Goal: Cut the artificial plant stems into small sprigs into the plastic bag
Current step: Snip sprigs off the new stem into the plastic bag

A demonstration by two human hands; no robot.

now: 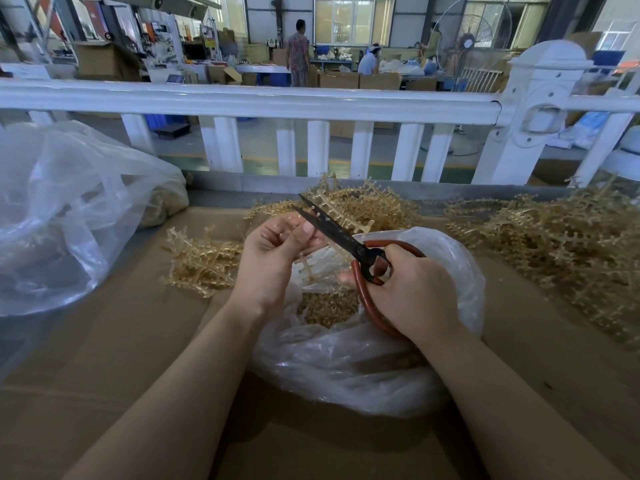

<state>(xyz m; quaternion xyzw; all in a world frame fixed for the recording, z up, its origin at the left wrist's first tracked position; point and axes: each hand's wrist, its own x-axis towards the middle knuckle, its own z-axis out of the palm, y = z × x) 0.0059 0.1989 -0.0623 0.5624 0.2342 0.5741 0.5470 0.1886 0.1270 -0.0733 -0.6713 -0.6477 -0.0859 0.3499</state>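
My left hand (277, 249) pinches a pale golden plastic stem (310, 263) above the open mouth of a clear plastic bag (346, 358). Scissors (341, 235) with black blades and red-brown handles are in my right hand (412, 292). The blades are parted, their tips just beyond my left fingertips, with the stem's top between them. Small cut sprigs (327, 308) lie inside the bag. Part of the stem is hidden by my left fingers.
Piles of uncut golden stems lie at the left (201, 261), behind the bag (363, 206) and at the right (561, 244) on the cardboard-covered table (138, 341). A large clear bag (69, 209) bulges at the left. A white railing (311, 102) runs along the far edge.
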